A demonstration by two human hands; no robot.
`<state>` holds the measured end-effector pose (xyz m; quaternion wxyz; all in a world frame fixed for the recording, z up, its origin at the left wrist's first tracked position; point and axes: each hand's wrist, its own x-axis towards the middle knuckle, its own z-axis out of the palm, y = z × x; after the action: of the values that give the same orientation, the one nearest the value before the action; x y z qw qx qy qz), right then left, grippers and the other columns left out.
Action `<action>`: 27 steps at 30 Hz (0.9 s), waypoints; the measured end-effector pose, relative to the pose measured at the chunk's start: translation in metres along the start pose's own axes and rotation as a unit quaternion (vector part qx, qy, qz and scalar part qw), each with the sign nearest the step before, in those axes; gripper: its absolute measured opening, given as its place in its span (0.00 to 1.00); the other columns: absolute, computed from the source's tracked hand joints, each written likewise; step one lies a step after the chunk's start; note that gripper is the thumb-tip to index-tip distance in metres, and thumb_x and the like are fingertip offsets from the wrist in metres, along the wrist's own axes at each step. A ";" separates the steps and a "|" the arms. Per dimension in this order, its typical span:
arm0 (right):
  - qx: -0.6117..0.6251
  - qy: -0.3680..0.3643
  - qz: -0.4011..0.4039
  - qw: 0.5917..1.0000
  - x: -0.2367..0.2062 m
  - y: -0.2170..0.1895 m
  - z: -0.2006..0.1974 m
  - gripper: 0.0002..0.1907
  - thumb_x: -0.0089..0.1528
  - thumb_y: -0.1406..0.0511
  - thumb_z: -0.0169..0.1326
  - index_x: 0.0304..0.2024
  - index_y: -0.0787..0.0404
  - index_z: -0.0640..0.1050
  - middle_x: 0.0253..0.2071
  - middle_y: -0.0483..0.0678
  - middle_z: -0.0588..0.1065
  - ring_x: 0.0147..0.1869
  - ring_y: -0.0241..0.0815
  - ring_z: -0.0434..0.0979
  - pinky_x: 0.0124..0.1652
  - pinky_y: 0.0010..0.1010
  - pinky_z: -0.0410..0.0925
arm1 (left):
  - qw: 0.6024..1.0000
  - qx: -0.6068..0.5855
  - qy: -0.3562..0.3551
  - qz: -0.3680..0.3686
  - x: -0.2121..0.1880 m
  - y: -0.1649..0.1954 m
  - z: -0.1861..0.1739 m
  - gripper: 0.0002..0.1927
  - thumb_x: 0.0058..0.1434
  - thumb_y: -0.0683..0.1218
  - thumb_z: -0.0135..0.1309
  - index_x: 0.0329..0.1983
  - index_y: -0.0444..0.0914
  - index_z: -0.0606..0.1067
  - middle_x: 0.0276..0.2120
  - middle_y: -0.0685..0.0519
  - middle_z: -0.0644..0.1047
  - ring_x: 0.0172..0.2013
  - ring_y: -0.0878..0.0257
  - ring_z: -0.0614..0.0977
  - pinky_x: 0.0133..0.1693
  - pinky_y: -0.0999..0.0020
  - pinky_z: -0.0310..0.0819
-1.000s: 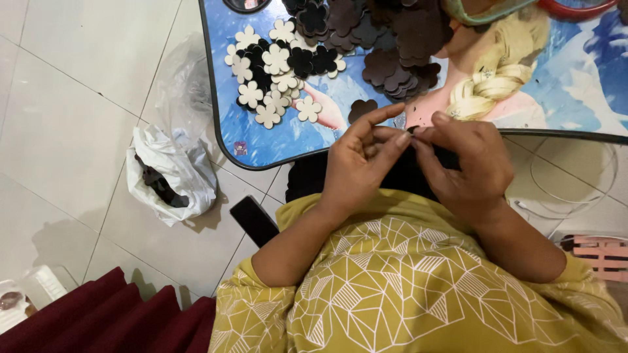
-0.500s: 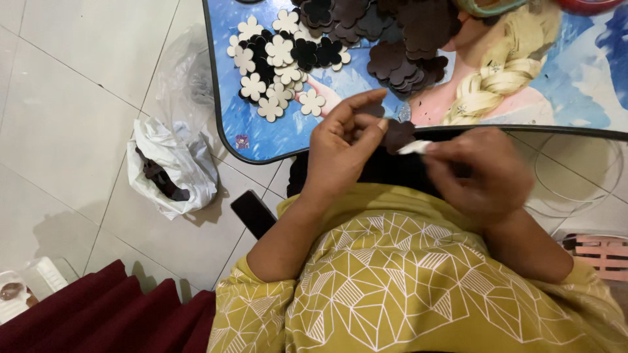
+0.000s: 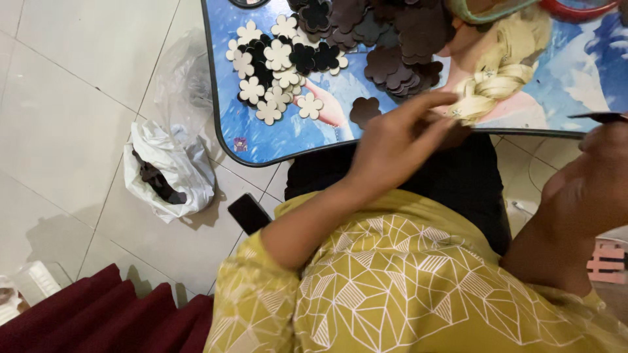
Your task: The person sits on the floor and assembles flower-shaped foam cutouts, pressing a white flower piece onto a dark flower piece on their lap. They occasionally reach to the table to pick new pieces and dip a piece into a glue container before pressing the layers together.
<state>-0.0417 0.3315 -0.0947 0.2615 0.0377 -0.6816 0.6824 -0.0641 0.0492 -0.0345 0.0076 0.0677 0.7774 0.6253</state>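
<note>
At the table's near edge: the small blue picture table (image 3: 281, 140) is the landmark; both hands work just in front of it.
Change: half a second ago the hands met over a dark piece at the edge; now they are apart, the left reaching up, the right drawn off to the side. I judge one piece finished and another being fetched.
Left hand (image 3: 392, 147): fingers spread and extended, palm empty as far as shows, tips over the edge beside a lone dark flower cutout (image 3: 364, 110).
Right hand (image 3: 589, 189): closed loosely; pinches a thin dark piece (image 3: 598, 117) at the table's right edge.
Dark piece: seen edge-on, long axis roughly level, pointing left.
Piles: pale flower cutouts (image 3: 268, 72) far left, brown flower cutouts (image 3: 399, 46) mid-table.
Floor: white plastic bag (image 3: 170, 173) left of the table.
</note>
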 end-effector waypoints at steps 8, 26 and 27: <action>-0.061 0.048 0.030 0.997 -0.016 -0.018 0.041 0.04 0.74 0.78 0.55 0.50 0.71 0.74 0.44 0.53 0.74 0.37 0.39 0.72 0.39 0.24 0.66 | 0.973 0.211 0.034 0.083 0.027 0.001 0.005 0.21 0.66 0.58 0.58 0.62 0.52 0.76 0.26 0.57 0.79 0.23 0.63 0.80 0.27 0.65 0.72; 0.019 -0.124 0.116 0.985 -0.012 -0.034 0.070 0.35 0.69 0.81 0.62 0.73 0.65 0.62 0.46 0.56 0.79 0.46 0.38 0.78 0.48 0.20 0.70 | 0.942 0.247 0.208 0.089 0.030 -0.001 -0.058 0.10 0.63 0.45 0.66 0.45 0.41 0.79 0.49 0.55 0.80 0.51 0.56 0.80 0.55 0.62 0.75; 0.030 -0.133 0.117 0.984 -0.012 -0.037 0.074 0.34 0.69 0.82 0.63 0.73 0.65 0.63 0.46 0.56 0.79 0.46 0.38 0.78 0.48 0.20 0.71 | 0.954 0.193 0.210 0.090 0.026 -0.002 -0.061 0.09 0.64 0.43 0.65 0.45 0.40 0.79 0.50 0.54 0.80 0.51 0.57 0.83 0.54 0.64 0.77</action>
<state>-0.0390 0.2550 -0.0609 0.0860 0.0557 -0.6891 0.7174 -0.0955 -0.0071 -0.0211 -0.2253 0.0043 0.8580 0.4615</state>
